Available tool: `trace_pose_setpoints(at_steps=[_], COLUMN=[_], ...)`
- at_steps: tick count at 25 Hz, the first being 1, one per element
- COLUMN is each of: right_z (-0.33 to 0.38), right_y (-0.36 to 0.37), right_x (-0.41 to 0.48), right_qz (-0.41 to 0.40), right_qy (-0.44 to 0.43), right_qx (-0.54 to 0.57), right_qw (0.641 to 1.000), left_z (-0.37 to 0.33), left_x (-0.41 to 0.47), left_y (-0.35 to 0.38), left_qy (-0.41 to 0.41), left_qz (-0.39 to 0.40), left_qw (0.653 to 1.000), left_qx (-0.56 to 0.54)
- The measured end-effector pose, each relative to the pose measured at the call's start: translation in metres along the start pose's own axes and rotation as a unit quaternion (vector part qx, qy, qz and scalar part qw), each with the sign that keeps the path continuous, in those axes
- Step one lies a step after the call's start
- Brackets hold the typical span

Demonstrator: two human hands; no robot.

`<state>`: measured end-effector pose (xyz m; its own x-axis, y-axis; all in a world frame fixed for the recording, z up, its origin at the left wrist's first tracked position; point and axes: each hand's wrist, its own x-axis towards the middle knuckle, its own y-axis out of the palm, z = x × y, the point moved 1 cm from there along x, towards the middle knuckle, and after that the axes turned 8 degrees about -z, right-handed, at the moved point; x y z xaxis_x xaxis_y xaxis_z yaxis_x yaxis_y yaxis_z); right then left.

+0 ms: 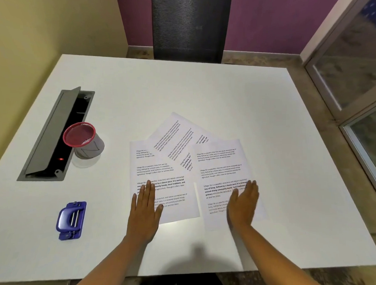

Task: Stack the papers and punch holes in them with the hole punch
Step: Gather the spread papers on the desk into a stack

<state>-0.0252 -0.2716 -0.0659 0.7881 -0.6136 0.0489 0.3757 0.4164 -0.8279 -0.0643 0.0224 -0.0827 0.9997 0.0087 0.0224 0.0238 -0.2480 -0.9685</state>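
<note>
Head view: left hand and right hand lie flat, grip fully open, on separate papers.

1. we lose both forearms past the bottom edge.
2. our left hand covers part of the text on the left sheet.
3. our right hand is motion-blurred over the right sheet.
4. the chair back is cut off at the top.
5. the fanned sheets lie partly buried under the others.
</note>
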Motion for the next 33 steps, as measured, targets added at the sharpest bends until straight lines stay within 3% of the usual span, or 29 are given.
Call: trace_pose_setpoints(at_steps=[9,15,21,33], right_z=[0.007,0.022,0.024,0.027], right_y=[-0.011,-0.019,-0.028,-0.029], right_x=[0.016,0.04,0.045,0.056], right_qz=[0.009,0.053,0.047,0.083], right_qy=[0.064,0.128,0.207,0.201], right_qx=[-0.031,-0.109,-0.094,-0.158], right_qw=[0.997,0.984,0.973,0.963], left_z=[0.0,0.0,-0.001,0.0], left_x=[0.001,0.002,0.001,0.0], left_y=[0.001,-0.001,-0.004,-0.005], left_qy=[0.007,0.002,0.0,0.0], left_qz=[-0.002,0.01,0.009,0.024], left_qw=[1.0,1.0,0.999,0.999], left_qx=[-0.009,-0.02,-0.033,-0.04])
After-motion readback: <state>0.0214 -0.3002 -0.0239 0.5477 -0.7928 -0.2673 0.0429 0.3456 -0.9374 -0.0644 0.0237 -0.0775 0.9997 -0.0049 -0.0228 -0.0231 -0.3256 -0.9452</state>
